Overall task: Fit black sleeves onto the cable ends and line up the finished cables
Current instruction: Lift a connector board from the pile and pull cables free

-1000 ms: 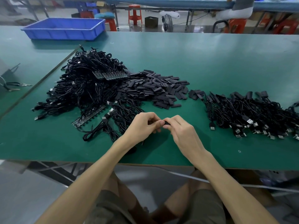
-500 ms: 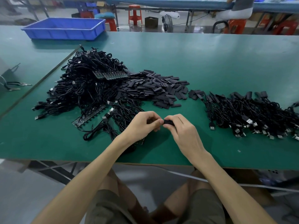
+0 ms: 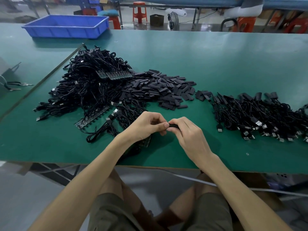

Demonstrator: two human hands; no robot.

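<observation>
- Right hand (image 3: 188,135): your fingers curl over a black sleeve (image 3: 173,125) and pinch it, with its open end turned toward the other hand. It is held level and just above the table (image 3: 216,64), likely so the mouth stays in your sight.
- Left hand (image 3: 146,125): closed, thumb tip pressed to the sleeve's mouth. The cable end is hidden inside the curl. Judged from the pose, you are feeding it in and using the thumb as a guide.
- Step in hand: sleeving, with the hands touching at the join. How far the end is seated cannot be told.
- Raw cables (image 3: 86,90) are heaped on your left. Loose sleeves (image 3: 163,90) lie just beyond your hands, so each is near the hand that would reach for it.
- Finished cables (image 3: 260,114) lie in a row to your right, sleeved ends away from you and plugs toward you. This one probably goes at the near end of that row.
- A blue tray (image 3: 66,27) sits at the far left, well apart.
</observation>
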